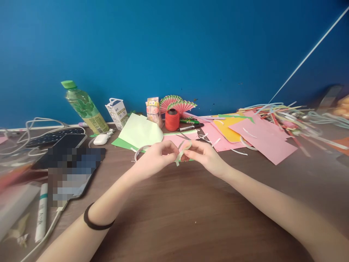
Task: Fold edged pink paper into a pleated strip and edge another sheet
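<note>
Hands are meeting just above the middle of the tabletop in the head view, raised clear of the wood, probably so the thin paper can bend freely without dragging. The left hand and the right hand are both pinching one pale green paper strip. The left fingers are closing on its lower part, and the right fingers are gripping its upper curve. The strip is arching between the two pinches, and a short loose end is hanging below the left fingertips, off the tabletop. Thumbs and forefingers are doing the holding, and the other fingers are curling out of the way, which seems to suit so narrow a piece.

A white paper ring is lying just behind the left hand, beside a pale green sheet. A red spool is standing farther back, near folded paper fans. Pink sheets and a heap of loose strips are spreading to the right, well apart from the hands but within reach. A bottle and a phone are lying off to the left.
</note>
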The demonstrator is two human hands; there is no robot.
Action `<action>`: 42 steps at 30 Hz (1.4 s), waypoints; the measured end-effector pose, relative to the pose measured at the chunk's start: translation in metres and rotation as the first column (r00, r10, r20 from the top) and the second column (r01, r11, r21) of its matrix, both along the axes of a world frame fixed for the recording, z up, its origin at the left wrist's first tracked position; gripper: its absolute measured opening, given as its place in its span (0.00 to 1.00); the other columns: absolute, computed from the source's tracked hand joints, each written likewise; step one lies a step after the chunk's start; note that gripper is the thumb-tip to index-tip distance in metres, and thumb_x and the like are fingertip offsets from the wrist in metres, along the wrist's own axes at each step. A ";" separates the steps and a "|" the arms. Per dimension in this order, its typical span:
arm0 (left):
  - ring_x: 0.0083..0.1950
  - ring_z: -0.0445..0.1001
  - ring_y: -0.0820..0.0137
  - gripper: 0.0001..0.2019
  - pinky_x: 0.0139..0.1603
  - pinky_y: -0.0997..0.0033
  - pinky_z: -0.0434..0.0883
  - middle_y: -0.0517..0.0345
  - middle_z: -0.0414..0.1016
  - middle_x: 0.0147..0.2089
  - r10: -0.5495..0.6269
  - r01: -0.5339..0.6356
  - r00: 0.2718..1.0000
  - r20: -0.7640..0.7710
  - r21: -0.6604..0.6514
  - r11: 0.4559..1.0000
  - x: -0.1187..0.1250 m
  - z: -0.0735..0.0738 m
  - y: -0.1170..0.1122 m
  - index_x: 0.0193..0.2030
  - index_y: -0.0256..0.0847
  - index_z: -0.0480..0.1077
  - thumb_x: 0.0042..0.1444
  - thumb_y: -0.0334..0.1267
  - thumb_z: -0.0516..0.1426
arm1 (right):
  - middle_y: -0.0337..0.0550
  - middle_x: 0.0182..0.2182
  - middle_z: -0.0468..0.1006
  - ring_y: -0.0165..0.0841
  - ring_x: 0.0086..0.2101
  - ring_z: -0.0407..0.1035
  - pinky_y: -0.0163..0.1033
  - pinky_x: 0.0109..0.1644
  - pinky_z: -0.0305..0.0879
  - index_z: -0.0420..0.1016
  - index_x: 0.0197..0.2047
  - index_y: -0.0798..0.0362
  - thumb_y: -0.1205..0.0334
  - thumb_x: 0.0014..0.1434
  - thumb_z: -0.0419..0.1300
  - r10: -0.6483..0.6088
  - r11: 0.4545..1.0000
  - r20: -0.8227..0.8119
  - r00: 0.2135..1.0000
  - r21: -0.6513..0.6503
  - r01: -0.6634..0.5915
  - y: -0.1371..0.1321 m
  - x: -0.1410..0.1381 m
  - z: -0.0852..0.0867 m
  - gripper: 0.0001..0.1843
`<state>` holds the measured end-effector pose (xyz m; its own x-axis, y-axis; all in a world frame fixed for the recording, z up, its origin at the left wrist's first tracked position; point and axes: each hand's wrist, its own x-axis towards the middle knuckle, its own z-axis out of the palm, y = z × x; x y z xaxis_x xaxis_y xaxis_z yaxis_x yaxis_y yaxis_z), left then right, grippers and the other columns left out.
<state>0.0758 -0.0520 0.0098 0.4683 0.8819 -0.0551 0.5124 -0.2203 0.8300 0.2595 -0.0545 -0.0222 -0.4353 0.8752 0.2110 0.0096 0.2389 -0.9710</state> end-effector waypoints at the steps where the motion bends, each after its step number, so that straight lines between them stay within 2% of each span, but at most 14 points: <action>1: 0.40 0.71 0.68 0.09 0.42 0.67 0.67 0.60 0.73 0.37 -0.005 0.005 1.000 0.003 -0.012 1.000 0.000 0.000 0.000 0.33 0.41 0.68 0.51 0.41 0.50 | 0.39 0.28 0.72 0.29 0.31 0.68 0.39 0.40 0.66 0.68 0.31 0.53 0.61 0.57 0.55 -0.003 1.000 0.009 1.000 0.006 0.003 0.000 0.000 0.000 0.06; 5: 0.41 0.70 0.68 0.07 0.42 0.68 0.66 0.60 0.73 0.38 -0.013 0.013 1.000 0.016 -0.023 1.000 0.001 0.001 -0.001 0.33 0.41 0.66 0.50 0.40 0.52 | 0.38 0.27 0.72 0.29 0.31 0.69 0.39 0.40 0.67 0.68 0.32 0.52 0.61 0.57 0.54 -0.016 0.999 0.032 0.999 0.033 0.015 -0.001 0.000 -0.001 0.05; 10: 0.38 0.71 0.69 0.07 0.40 0.68 0.66 0.58 0.72 0.36 -0.057 0.061 0.995 0.078 -0.043 0.997 0.000 -0.002 -0.001 0.31 0.40 0.65 0.51 0.40 0.51 | 0.37 0.28 0.71 0.28 0.31 0.69 0.36 0.40 0.67 0.68 0.32 0.52 0.63 0.58 0.54 0.005 0.997 0.044 0.999 0.071 -0.008 -0.003 -0.001 0.001 0.05; 19: 0.43 0.71 0.69 0.08 0.46 0.69 0.66 0.59 0.73 0.38 -0.103 0.132 0.966 0.237 -0.109 0.985 0.001 -0.001 0.000 0.31 0.40 0.66 0.52 0.41 0.53 | 0.37 0.28 0.71 0.28 0.32 0.68 0.36 0.40 0.65 0.67 0.32 0.52 0.63 0.58 0.53 -0.038 0.988 0.112 0.993 0.154 0.020 -0.007 0.000 0.002 0.05; 25: 0.43 0.71 0.69 0.09 0.47 0.68 0.66 0.59 0.73 0.37 -0.099 0.128 0.966 0.239 -0.112 0.985 0.002 0.000 -0.001 0.30 0.39 0.65 0.52 0.44 0.53 | 0.37 0.28 0.71 0.29 0.32 0.67 0.36 0.39 0.64 0.68 0.32 0.52 0.63 0.58 0.52 -0.057 0.985 0.146 0.988 0.168 0.032 -0.007 -0.001 0.002 0.05; 33: 0.42 0.70 0.67 0.12 0.46 0.65 0.65 0.57 0.72 0.38 -0.039 0.049 0.992 0.117 -0.085 0.995 0.002 0.000 -0.001 0.31 0.40 0.66 0.52 0.47 0.51 | 0.38 0.28 0.73 0.30 0.31 0.69 0.40 0.41 0.66 0.68 0.33 0.51 0.60 0.57 0.53 -0.037 0.995 0.094 0.995 0.093 0.028 -0.007 -0.001 0.002 0.05; 38: 0.43 0.69 0.66 0.21 0.47 0.66 0.64 0.56 0.73 0.37 0.026 -0.023 0.999 0.045 -0.063 0.998 -0.007 -0.007 0.011 0.31 0.40 0.68 0.56 0.52 0.42 | 0.39 0.30 0.73 0.30 0.33 0.69 0.40 0.43 0.66 0.68 0.33 0.51 0.60 0.57 0.54 -0.060 0.993 0.072 0.996 0.109 0.052 -0.003 0.001 0.001 0.06; 39: 0.43 0.69 0.66 0.22 0.47 0.66 0.64 0.56 0.73 0.38 0.046 -0.047 0.999 -0.004 -0.030 0.998 -0.011 -0.011 0.015 0.31 0.40 0.69 0.56 0.52 0.41 | 0.39 0.31 0.73 0.30 0.34 0.69 0.39 0.43 0.66 0.68 0.33 0.51 0.59 0.57 0.54 -0.082 0.991 0.055 0.995 0.114 0.075 0.000 0.002 0.000 0.06; 41: 0.43 0.68 0.63 0.19 0.46 0.64 0.64 0.57 0.73 0.39 0.086 -0.072 0.974 -0.209 0.076 0.995 -0.019 -0.020 0.023 0.36 0.43 0.69 0.53 0.52 0.45 | 0.40 0.35 0.73 0.30 0.36 0.69 0.40 0.43 0.66 0.68 0.33 0.51 0.58 0.57 0.54 -0.118 0.988 0.009 0.993 0.100 0.116 0.008 0.006 -0.005 0.06; 42: 0.45 0.67 0.61 0.18 0.46 0.62 0.64 0.56 0.72 0.39 0.076 -0.035 0.943 -0.323 0.131 0.991 -0.023 -0.025 0.027 0.37 0.43 0.69 0.51 0.53 0.47 | 0.41 0.38 0.73 0.30 0.37 0.70 0.40 0.43 0.67 0.67 0.34 0.51 0.57 0.57 0.54 -0.120 0.990 -0.004 0.993 0.077 0.120 0.013 0.008 -0.008 0.07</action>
<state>0.0529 -0.0253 -0.0151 0.3926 0.9156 -0.0872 0.7650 -0.2724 0.5836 0.2672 -0.0415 -0.0305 -0.3280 0.9024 0.2794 0.0433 0.3098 -0.9498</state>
